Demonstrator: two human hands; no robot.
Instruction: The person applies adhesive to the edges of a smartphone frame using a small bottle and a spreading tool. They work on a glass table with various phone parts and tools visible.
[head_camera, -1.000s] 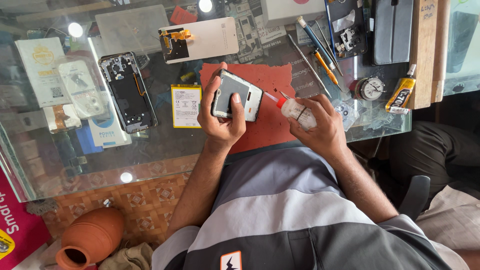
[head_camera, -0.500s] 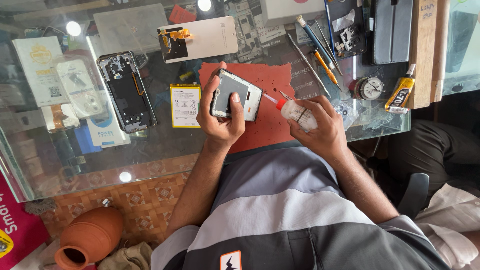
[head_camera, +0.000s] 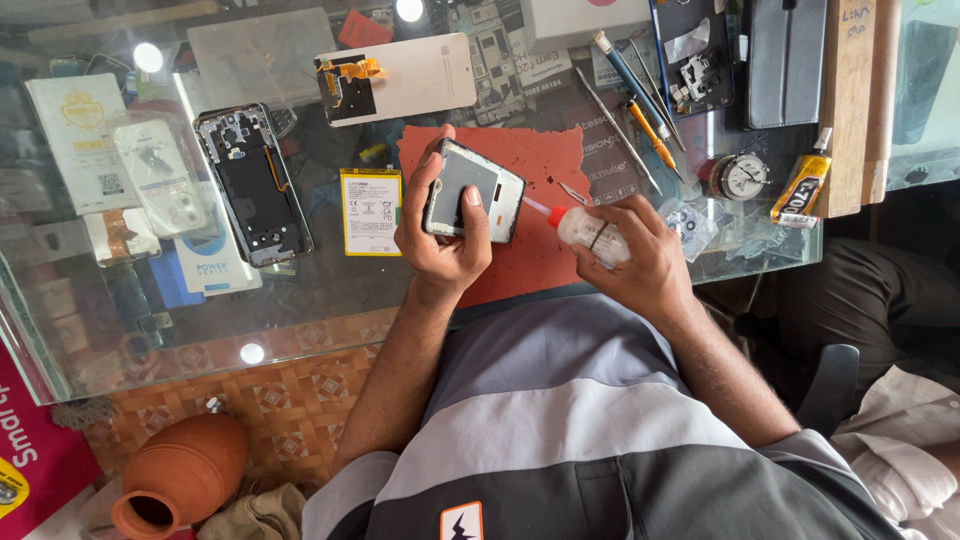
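- Phone part (head_camera: 472, 190), a dark rectangular panel with a pale frame, at centre frame, raised just above the red mat (head_camera: 545, 215); tilted toward the camera, seemingly to keep its face in view.
- Left hand (head_camera: 440, 235) wrapped around the part from below, fingers curled on its left edge, thumb pressed flat on the face; a steadying grip by the look of it.
- Right hand (head_camera: 640, 255) just right of centre, closed around a small squeeze bottle (head_camera: 590, 232) of clear plastic with a red nozzle; thin needle tip aimed left at the part's right edge, touching or nearly so, cannot tell which.
- Bottle held low and nearly level, likely so that the tip can meet the edge with fine control.
- Red mat lying on the glass surface (head_camera: 330, 290) under both hands, apparently as a work pad.
- Yellow flat battery (head_camera: 371, 211) just left of the mat; opened phone chassis (head_camera: 253, 183) farther left.
- White back panel with orange flex (head_camera: 400, 78) at upper centre.
- Screwdrivers and tweezers (head_camera: 640, 110) at upper right, a yellow glue tube (head_camera: 800, 188) beside a small round dial gauge (head_camera: 742, 176).
- Clay pot (head_camera: 180, 472) on the floor, lower left.
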